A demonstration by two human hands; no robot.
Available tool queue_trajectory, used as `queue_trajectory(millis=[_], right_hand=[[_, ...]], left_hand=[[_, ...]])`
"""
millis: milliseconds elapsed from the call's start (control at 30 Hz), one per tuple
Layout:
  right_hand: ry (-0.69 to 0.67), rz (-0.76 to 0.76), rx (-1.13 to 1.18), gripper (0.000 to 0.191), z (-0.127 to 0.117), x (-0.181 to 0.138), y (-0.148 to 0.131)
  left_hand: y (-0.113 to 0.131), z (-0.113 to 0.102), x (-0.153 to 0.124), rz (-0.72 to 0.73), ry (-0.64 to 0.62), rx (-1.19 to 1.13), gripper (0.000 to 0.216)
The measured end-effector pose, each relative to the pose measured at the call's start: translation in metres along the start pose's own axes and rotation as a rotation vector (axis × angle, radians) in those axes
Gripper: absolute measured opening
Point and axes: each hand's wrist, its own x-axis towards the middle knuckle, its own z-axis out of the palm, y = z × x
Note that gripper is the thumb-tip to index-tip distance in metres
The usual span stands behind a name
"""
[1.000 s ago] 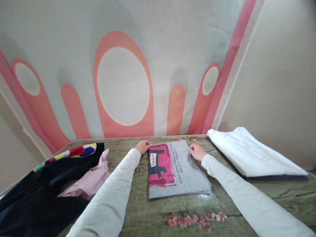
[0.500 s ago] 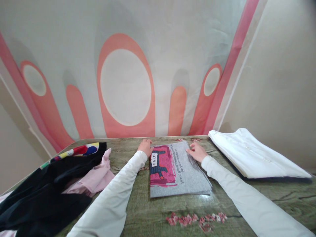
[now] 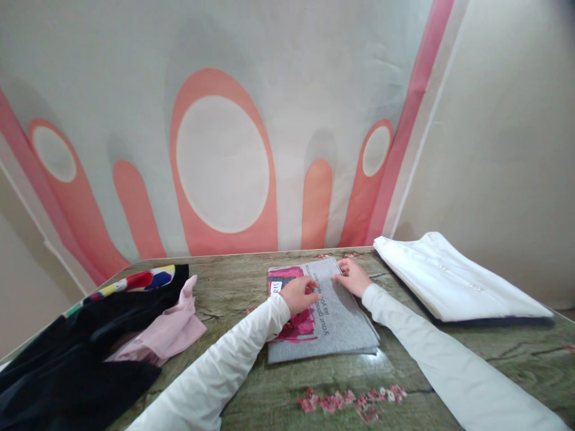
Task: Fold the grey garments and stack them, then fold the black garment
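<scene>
A folded grey T-shirt [image 3: 345, 335] lies flat on the table, with a pink and dark print and lettering across its front. Over the print hovers or rests my left hand [image 3: 300, 294], fingers loosely curved and apart, holding nothing; whether it touches the cloth I cannot tell. It hides part of the picture and letters. At the shirt's far right edge is my right hand [image 3: 354, 277], its thumb on or just over the cloth and its fingers apart from the thumb, not gripping.
Folded white garments [image 3: 453, 281] lie in a stack on the right, a dark layer beneath. On the left is a loose heap of black clothing [image 3: 90, 353], a pink garment [image 3: 166, 329] and a multicoloured piece [image 3: 148, 279]. The wood-patterned tabletop [image 3: 251, 395] meets a painted wall.
My left hand has moved from the shirt's far left corner rightward and nearer, over the print. My right hand stays by the far right edge. The view has shifted slightly.
</scene>
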Motion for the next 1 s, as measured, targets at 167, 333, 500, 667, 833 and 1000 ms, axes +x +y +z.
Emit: queue_trajectory(millis=[167, 333, 500, 667, 833, 1000], right_hand=[[-0.068, -0.064, 0.275, 0.050, -0.004, -0.006, -0.025], [-0.457, -0.211, 0.643, 0.069, -0.006, -0.036, -0.074], [-0.637, -0.225, 0.732, 0.066, -0.004, -0.050, -0.091], [-0.269, -0.136, 0.393, 0.038, -0.029, -0.023, -0.064], [-0.129, -0.161, 0.014, 0.045, -0.036, -0.004, -0.023], [-0.114, -0.209, -0.017, 0.021, -0.022, -0.004, -0.018]], left_hand=[[0.005, 0.004, 0.002, -0.310, -0.006, -0.715, 0.037], [0.017, 0.004, 0.000, -0.269, -0.053, -1.039, 0.037], [0.007, 0.004, 0.004, -0.211, 0.071, -1.052, 0.031], [-0.006, 0.003, 0.007, -0.278, 0.158, -1.039, 0.025], [-0.009, 0.004, 0.007, -0.290, 0.167, -1.028, 0.026], [-0.009, 0.005, 0.006, -0.251, 0.146, -1.041, 0.033]])
